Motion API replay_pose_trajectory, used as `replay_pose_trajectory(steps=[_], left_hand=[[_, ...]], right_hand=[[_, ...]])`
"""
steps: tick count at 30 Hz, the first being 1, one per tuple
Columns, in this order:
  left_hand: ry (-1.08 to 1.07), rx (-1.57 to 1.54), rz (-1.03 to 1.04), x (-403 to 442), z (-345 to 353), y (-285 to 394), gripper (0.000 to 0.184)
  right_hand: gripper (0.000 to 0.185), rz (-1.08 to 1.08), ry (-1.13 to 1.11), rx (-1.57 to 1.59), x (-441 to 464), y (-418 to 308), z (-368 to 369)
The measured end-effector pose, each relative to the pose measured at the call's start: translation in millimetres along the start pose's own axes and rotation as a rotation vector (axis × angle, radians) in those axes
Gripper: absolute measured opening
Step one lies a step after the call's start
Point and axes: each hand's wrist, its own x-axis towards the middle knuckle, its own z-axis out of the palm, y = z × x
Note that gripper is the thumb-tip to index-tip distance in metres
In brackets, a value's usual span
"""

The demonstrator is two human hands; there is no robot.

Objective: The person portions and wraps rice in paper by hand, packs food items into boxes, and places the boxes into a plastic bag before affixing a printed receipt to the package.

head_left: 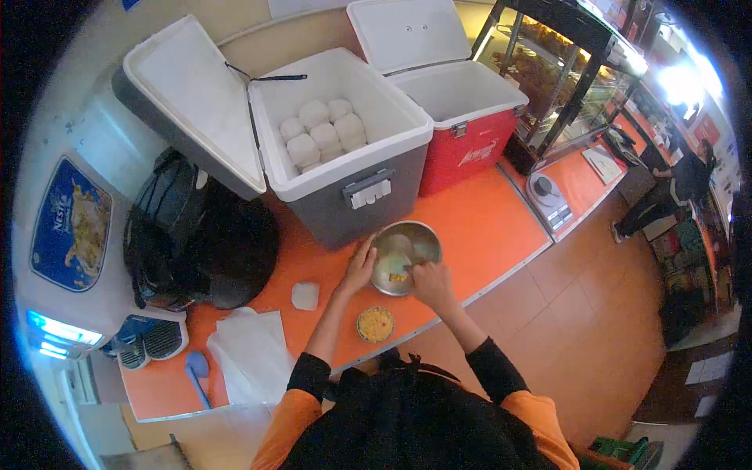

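A round metal bowl point(433, 238) sits at the front of the orange counter. My left hand point(359, 268) grips its left rim, fingers along the outside. Over the right rim is my right hand point(435, 285), its fingers closed and pointing into the bowl; what they hold is too blurred to name. Inside the bowl lie a pale greenish piece point(396, 263) and some yellow bits point(398, 277). A small tub of yellow crumbly food point(376, 324) stands just below the bowl. To the left is a whitish square container or lid point(305, 296).
A grey cooler point(345, 188) stands open behind the bowl, with several white rounded bundles point(323, 133) inside. Beside it are an open red cooler point(470, 153), a scale point(548, 200) and a glass display case point(540, 78). White sheets point(251, 352) and a blue ladle point(197, 368) lie left. A person point(681, 184) stands far right.
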Motion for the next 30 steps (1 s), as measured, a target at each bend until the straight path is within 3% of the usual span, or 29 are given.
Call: replay_pose_trajectory(steps=[2,5,7,13,20,22,25,28,30], left_hand=[[0.023,0.066,0.104,2.8,-0.2,3.8,0.045],[0.044,-0.036,0.097,2.5,1.2,3.5,0.045],[0.035,-0.033,0.11,6.6,1.7,-5.8,0.045],[0.026,-0.082,0.106,10.4,10.5,3.0,0.044],[0.124,-0.105,0.147,12.0,27.8,8.5,0.042],[0.189,-0.084,0.108,15.2,33.8,17.4,0.042],[0.281,-0.043,0.031,33.4,40.0,6.9,0.042],[0.388,-0.088,-0.029,44.7,43.4,12.4,0.041],[0.233,-0.12,-0.342,54.6,36.6,13.3,0.042]], right_hand=[[0.014,0.063,-0.076,-0.039,-5.9,0.2,9.6],[0.013,0.133,-0.09,0.106,-17.2,6.8,-1.2],[0.014,0.29,0.135,0.264,-14.9,11.3,-8.6],[0.02,0.3,-0.065,0.131,-18.8,3.1,21.8],[0.028,0.294,-0.04,0.132,-43.3,-31.0,36.2],[0.026,0.135,-0.109,0.134,-37.9,-27.0,17.4],[0.021,0.088,-0.218,0.147,-20.4,-5.8,2.1],[0.02,-0.043,-0.197,0.163,-3.4,17.8,-24.7],[0.02,-0.18,-0.315,0.235,14.2,50.9,-21.1]])
